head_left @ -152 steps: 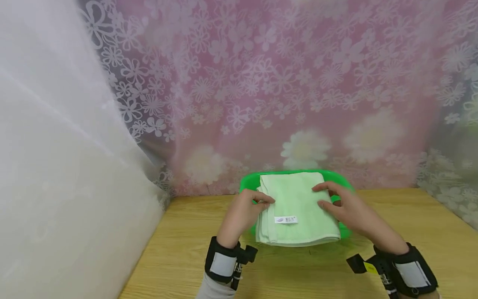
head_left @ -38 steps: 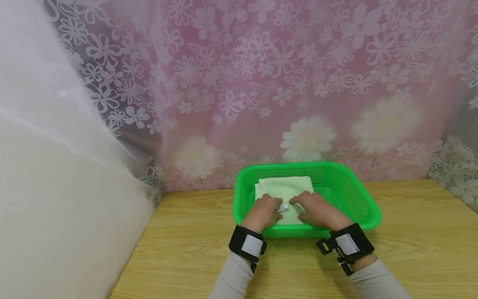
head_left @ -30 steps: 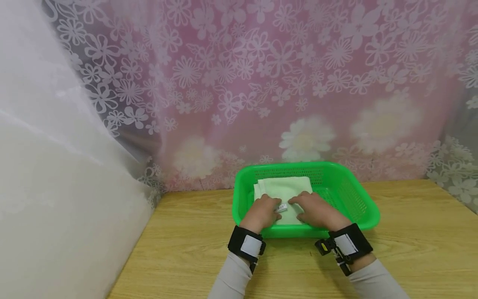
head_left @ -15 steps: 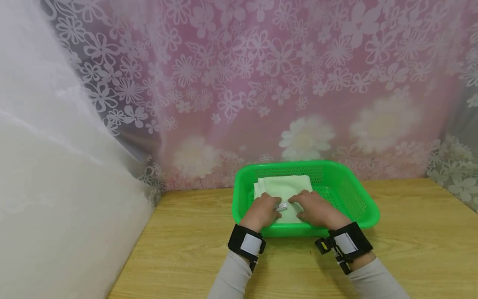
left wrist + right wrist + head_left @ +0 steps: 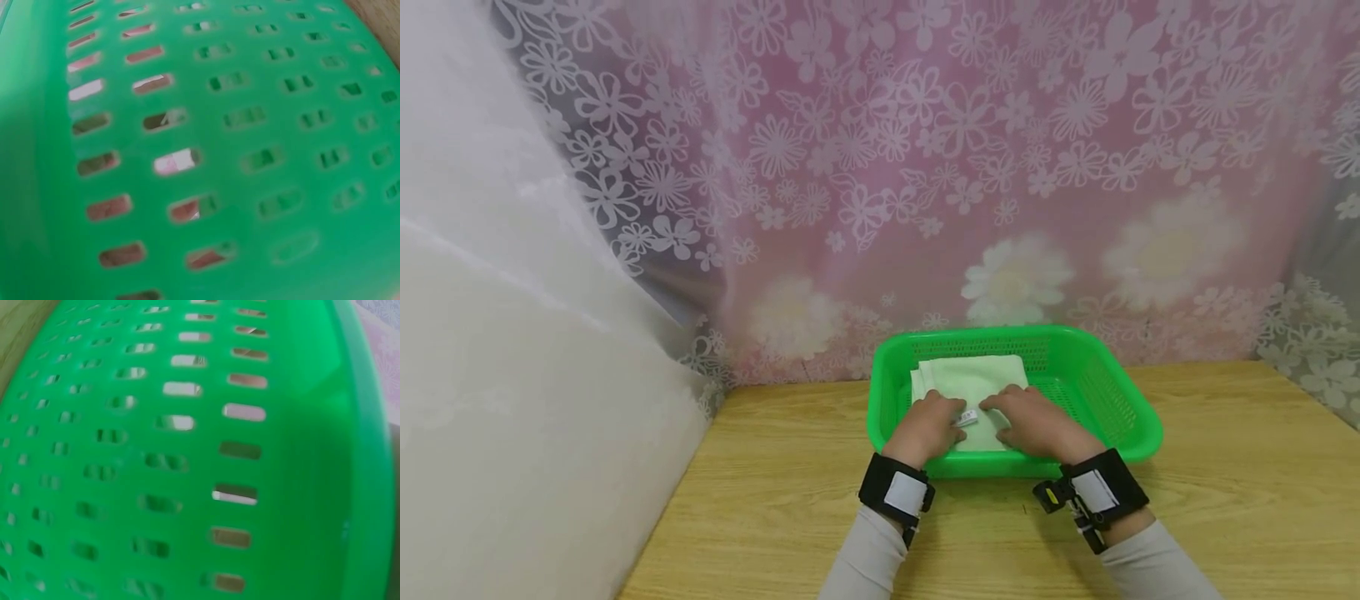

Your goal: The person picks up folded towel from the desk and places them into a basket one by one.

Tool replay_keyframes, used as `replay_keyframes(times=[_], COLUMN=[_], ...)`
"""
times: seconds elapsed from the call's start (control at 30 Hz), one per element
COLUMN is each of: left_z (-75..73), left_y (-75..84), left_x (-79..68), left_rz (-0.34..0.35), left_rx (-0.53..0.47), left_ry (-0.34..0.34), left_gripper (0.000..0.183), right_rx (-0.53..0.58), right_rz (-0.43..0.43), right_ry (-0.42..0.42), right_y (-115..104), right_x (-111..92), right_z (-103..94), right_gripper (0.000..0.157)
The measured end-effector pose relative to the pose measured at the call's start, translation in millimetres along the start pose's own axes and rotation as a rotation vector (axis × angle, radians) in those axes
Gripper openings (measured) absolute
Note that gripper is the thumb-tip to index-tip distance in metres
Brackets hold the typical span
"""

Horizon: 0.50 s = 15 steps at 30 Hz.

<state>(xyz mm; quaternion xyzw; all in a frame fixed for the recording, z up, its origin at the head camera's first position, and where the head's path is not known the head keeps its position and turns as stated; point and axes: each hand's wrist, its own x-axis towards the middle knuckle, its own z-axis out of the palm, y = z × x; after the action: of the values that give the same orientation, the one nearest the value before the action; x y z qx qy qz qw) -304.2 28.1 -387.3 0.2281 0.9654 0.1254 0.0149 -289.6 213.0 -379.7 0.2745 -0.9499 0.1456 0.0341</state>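
Observation:
A folded pale green towel (image 5: 972,372) with a small white label (image 5: 966,418) lies flat in the left part of a green plastic basket (image 5: 1101,379). Over the basket's near rim reach both hands. The left hand (image 5: 927,423) rests on the towel's near left part, just left of the label. On the label's other side, the right hand (image 5: 1034,417) touches the towel with thumb and fingers spread apart. The undersides of both hands are hidden in the head view. Both wrist views show only the basket's perforated wall (image 5: 231,181), not the fingers.
The basket stands on a wooden table (image 5: 775,492), close to a pink floral curtain (image 5: 865,208) behind it. A white sheet (image 5: 512,375) hangs along the left side. The basket's right part shows its bare mesh floor.
Some five seconds ago the hands had the towel raised over the basket; now it lies lower, inside it. Over the last second or so, hands and towel have stayed still.

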Motion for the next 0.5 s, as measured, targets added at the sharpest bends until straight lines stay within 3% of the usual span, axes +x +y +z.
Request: replay_keyframes(times=[0.5], left_z=[-0.9], left_y=[0.5], left_x=[-1.9], left_rz=[0.002], left_rx=[-0.012], left_ry=[-0.004], left_gripper=[0.048], right_rx=[0.001], right_rz=[-0.005], right_ry=[0.000], right_y=[1.3], right_x=[-0.4], right_z=[1.8], right_gripper=[0.039])
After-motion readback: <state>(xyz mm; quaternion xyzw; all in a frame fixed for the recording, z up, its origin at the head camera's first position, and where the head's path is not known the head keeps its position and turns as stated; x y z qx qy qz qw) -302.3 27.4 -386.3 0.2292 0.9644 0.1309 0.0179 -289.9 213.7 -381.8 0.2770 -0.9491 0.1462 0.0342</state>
